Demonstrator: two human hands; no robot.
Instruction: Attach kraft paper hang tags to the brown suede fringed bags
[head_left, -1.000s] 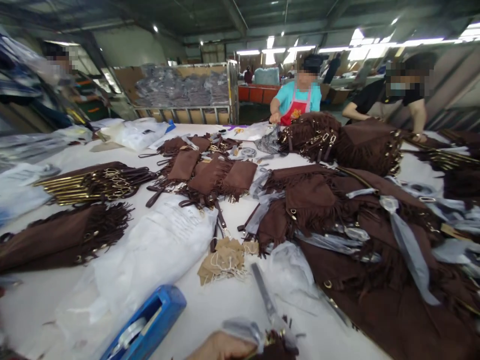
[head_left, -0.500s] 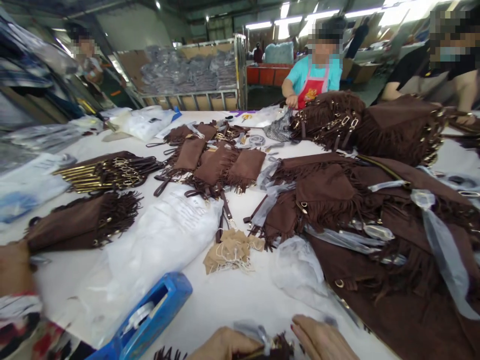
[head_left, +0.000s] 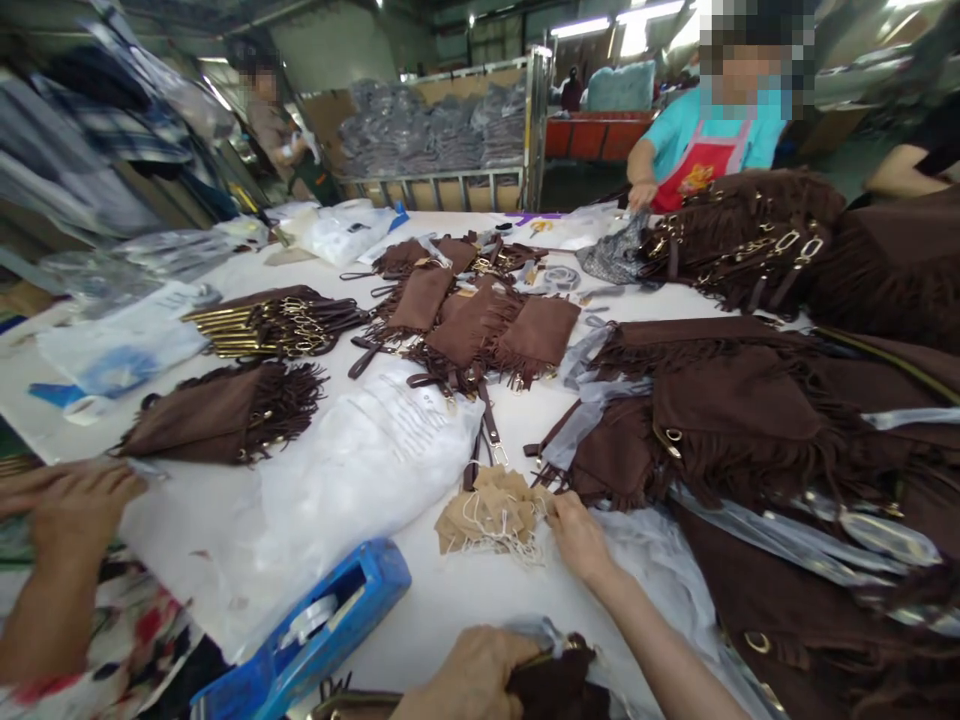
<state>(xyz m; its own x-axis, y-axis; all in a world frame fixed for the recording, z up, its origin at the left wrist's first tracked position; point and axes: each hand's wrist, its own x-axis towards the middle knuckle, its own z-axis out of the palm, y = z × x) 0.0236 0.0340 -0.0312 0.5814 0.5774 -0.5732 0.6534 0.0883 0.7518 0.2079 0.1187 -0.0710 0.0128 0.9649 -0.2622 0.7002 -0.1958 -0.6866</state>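
The pile of tan tags (head_left: 491,512), small beige pieces with white strings, lies on the white tabletop (head_left: 465,600) just ahead of me and slightly to my right of centre, its heap running roughly left to right. My right hand (head_left: 577,535) is the nearer one: its fingers touch the pile's right edge, pinching at a tag, though I cannot tell whether one is actually gripped. My left hand (head_left: 469,675) sits low at the bottom edge, clenched around a dark brown fringed piece (head_left: 555,685), well short of the pile. A blue tape dispenser (head_left: 315,630) lies to the left, a white plastic bag (head_left: 352,470) beyond it, and brown fringed bags (head_left: 750,420) crowd the right. Another person's hand (head_left: 75,500) rests at far left.
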